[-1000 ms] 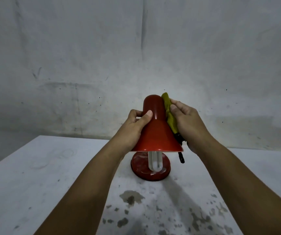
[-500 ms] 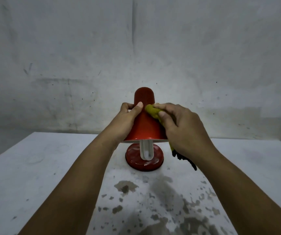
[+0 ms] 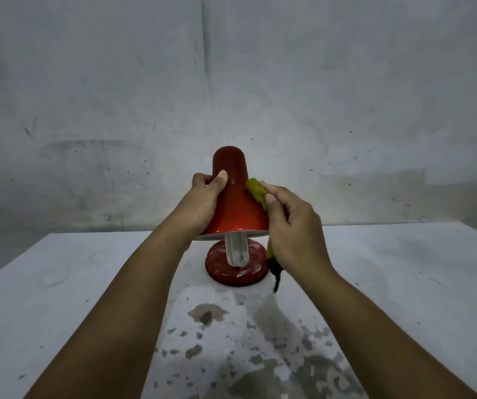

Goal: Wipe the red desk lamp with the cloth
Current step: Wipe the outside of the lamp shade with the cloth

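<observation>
A pale grey wall (image 3: 260, 82) fills the background, scuffed, with a faint vertical seam and a darker band low down. In front, a white counter (image 3: 58, 298) has chipped, blotchy paint along its near edge. Dim light.

Red lamp (image 3: 233, 208), yellow cloth (image 3: 256, 190), white tbl (image 3: 58, 283).

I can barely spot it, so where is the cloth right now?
In the head view the yellow cloth is pressed against the right side of the red lamp shade, held in the right hand, with its dark end hanging beside the lamp base.
</observation>
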